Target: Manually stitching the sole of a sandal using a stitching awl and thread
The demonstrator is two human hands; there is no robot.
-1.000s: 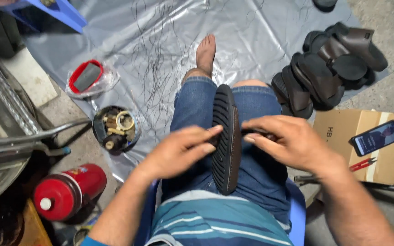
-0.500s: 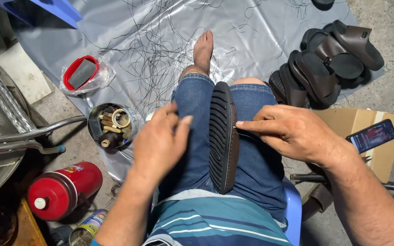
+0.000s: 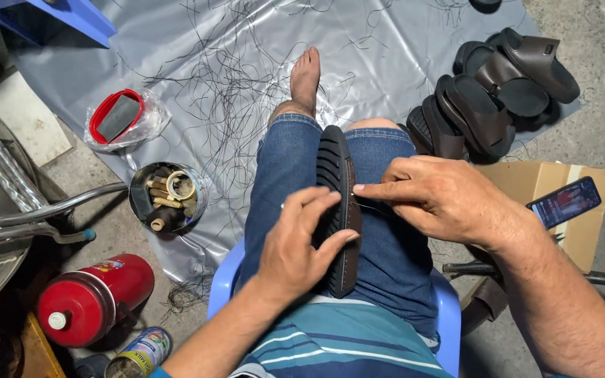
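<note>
Head view, dark brown sandal (image 3: 337,210) on edge across denim lap, ridged sole facing left, left hand (image 3: 299,245) cupped around it, right hand (image 3: 442,199) fingertips pinched at its rim.

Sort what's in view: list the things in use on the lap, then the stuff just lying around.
In use: left hand; right hand; dark sandal sole held on edge on the lap.

Lying about: pile of sandals; tin of tools; red canister; phone on cardboard box.
</note>
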